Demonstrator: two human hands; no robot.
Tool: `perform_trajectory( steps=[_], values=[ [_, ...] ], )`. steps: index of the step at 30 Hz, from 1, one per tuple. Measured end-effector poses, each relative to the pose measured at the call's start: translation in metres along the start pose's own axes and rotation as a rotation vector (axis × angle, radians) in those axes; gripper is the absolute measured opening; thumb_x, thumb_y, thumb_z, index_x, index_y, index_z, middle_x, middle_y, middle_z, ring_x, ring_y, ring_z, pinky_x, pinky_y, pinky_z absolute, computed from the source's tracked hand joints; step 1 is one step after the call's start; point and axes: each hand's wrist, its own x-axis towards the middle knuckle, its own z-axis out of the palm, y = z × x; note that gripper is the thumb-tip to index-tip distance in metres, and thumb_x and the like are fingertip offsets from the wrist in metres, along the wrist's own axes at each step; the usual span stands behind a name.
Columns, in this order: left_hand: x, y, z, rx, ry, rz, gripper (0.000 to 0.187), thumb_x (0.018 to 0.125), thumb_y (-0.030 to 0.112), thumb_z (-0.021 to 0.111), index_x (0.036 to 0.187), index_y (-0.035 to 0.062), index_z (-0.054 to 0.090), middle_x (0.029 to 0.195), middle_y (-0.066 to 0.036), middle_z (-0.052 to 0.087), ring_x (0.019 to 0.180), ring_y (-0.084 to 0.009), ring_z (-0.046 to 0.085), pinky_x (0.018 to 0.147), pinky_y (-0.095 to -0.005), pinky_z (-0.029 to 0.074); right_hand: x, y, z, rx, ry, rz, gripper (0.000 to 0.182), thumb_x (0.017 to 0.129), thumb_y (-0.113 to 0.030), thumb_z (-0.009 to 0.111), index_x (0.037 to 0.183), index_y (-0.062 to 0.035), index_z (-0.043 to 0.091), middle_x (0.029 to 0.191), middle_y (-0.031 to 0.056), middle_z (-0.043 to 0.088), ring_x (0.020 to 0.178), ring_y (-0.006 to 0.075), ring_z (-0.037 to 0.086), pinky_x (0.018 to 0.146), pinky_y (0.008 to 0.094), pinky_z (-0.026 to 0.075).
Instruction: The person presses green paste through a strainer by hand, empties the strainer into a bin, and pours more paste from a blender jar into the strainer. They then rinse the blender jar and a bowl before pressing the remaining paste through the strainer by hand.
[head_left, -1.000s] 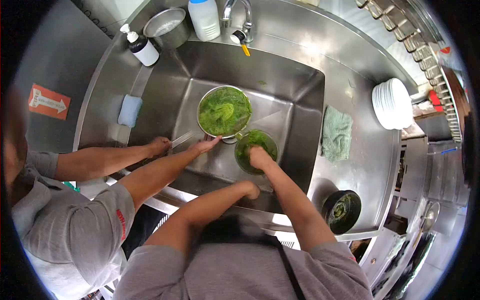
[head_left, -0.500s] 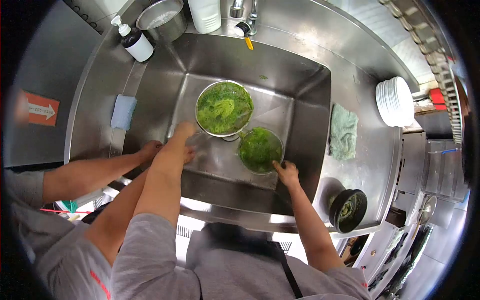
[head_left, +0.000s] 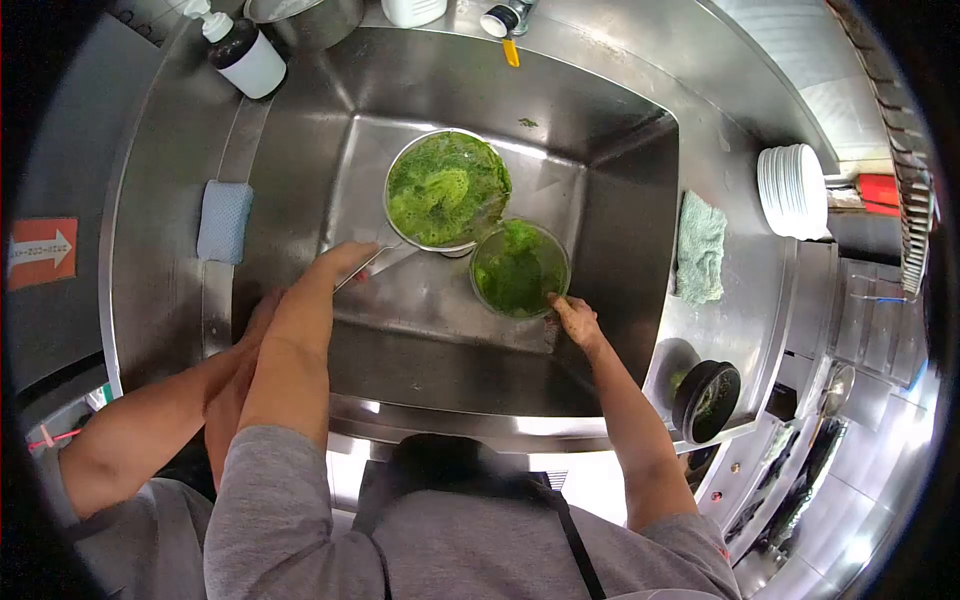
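In the sink, a round metal strainer with a long thin handle is filled with wet green pulp. My left hand is closed around that handle, left of the strainer's rim. A round see-through bowl with green liquid and scraps touches or nearly touches the strainer's lower right side. My right hand grips the bowl's lower right rim, thumb on top. What supports the strainer from below is mostly hidden.
Another person's arm reaches in at the left beside my left arm. Around the sink are a blue sponge, a pump bottle, a green cloth, stacked white plates and a black bowl. A faucet stands behind.
My right hand has moved the bowl slightly up and left, closer to the strainer. The co-worker's hands have drawn back from the sink's middle. The whole view has shifted.
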Motion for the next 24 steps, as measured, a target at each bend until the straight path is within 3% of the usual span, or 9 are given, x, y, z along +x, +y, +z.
perform_trajectory(
  steps=[4,6,7,10,13,15,19,22,24],
  values=[
    [0.004,-0.007,0.001,0.006,0.012,0.078,0.041,0.08,0.041,0.043,0.08,0.0009,0.051,0.058,-0.008,0.049,0.044,-0.0152,0.048,0.039,-0.0293,0.041,0.002,-0.017,-0.009,0.046,-0.038,0.058,0.056,0.075,-0.051,0.035,0.103,-0.0065,0.054,0.097,0.0129,0.057,0.098,0.032,0.048,0.092,0.0442,0.021],
    [-0.002,-0.007,0.006,0.043,0.118,0.16,0.035,0.079,0.037,0.051,0.079,0.0019,0.05,0.052,-0.005,0.044,0.038,-0.0142,0.042,0.034,-0.0297,0.036,0.004,-0.018,-0.014,0.144,-0.024,0.142,0.059,0.073,-0.054,0.045,0.092,0.0008,0.056,0.071,0.0101,0.059,0.078,0.021,0.053,0.077,0.0306,0.037],
    [-0.007,-0.005,0.009,0.033,0.116,0.163,0.035,0.079,0.037,0.051,0.079,0.0019,0.05,0.052,-0.005,0.044,0.038,-0.0142,0.042,0.034,-0.0297,0.036,0.004,-0.018,-0.014,0.134,-0.021,0.142,0.059,0.073,-0.054,0.045,0.092,0.0008,0.056,0.071,0.0101,0.059,0.078,0.021,0.053,0.077,0.0306,0.037],
    [-0.025,0.004,0.011,0.056,0.161,0.178,0.035,0.079,0.036,0.051,0.08,0.001,0.05,0.053,-0.006,0.045,0.037,-0.0144,0.041,0.033,-0.0295,0.035,-0.002,-0.024,-0.016,0.177,0.035,-0.06,0.051,0.074,-0.048,0.051,0.076,0.0029,0.053,0.063,0.0098,0.056,0.067,0.0174,0.052,0.066,0.0298,0.039],
    [-0.031,0.006,0.009,0.066,0.118,0.142,0.036,0.079,0.037,0.051,0.08,0.0006,0.051,0.053,-0.006,0.044,0.036,-0.0145,0.04,0.032,-0.0292,0.035,-0.01,-0.039,-0.021,-0.111,0.178,-0.303,0.043,0.075,-0.038,0.057,0.071,0.0037,0.049,0.058,0.0143,0.052,0.058,0.0198,0.05,0.056,0.0312,0.039],
    [-0.028,0.004,0.008,0.118,0.175,0.154,0.037,0.078,0.038,0.052,0.082,0.0013,0.053,0.053,-0.006,0.044,0.036,-0.0151,0.04,0.032,-0.0294,0.035,-0.013,-0.051,-0.021,-0.267,0.311,-0.562,0.039,0.075,-0.033,0.057,0.073,0.0046,0.049,0.057,0.0198,0.05,0.052,0.0274,0.049,0.051,0.0346,0.039],
    [-0.028,0.001,0.009,0.191,0.22,0.192,0.039,0.076,0.039,0.054,0.085,0.0016,0.055,0.055,-0.008,0.047,0.037,-0.0165,0.044,0.032,-0.0292,0.036,-0.005,-0.083,-0.028,-0.257,0.331,-0.575,0.037,0.076,-0.031,0.057,0.073,0.0051,0.05,0.06,0.0239,0.05,0.054,0.0347,0.05,0.052,0.0362,0.04],
    [-0.035,0.004,0.013,0.234,0.283,0.2,0.04,0.075,0.039,0.052,0.082,-0.0002,0.055,0.066,-0.013,0.056,0.048,-0.0214,0.053,0.046,-0.0335,0.042,0.003,-0.108,-0.037,-0.291,0.301,-0.394,0.039,0.076,-0.032,0.056,0.072,0.0068,0.052,0.064,0.026,0.052,0.062,0.037,0.054,0.056,0.0373,0.042],
    [-0.035,0.003,0.014,0.332,0.354,0.206,0.042,0.075,0.04,0.053,0.087,0.0003,0.056,0.079,-0.016,0.058,0.068,-0.0262,0.058,0.061,-0.0361,0.045,0.0,-0.128,-0.044,-0.437,0.245,-0.324,0.04,0.075,-0.032,0.056,0.072,0.0078,0.054,0.069,0.0274,0.053,0.07,0.0374,0.055,0.06,0.0387,0.043]
  ],
)
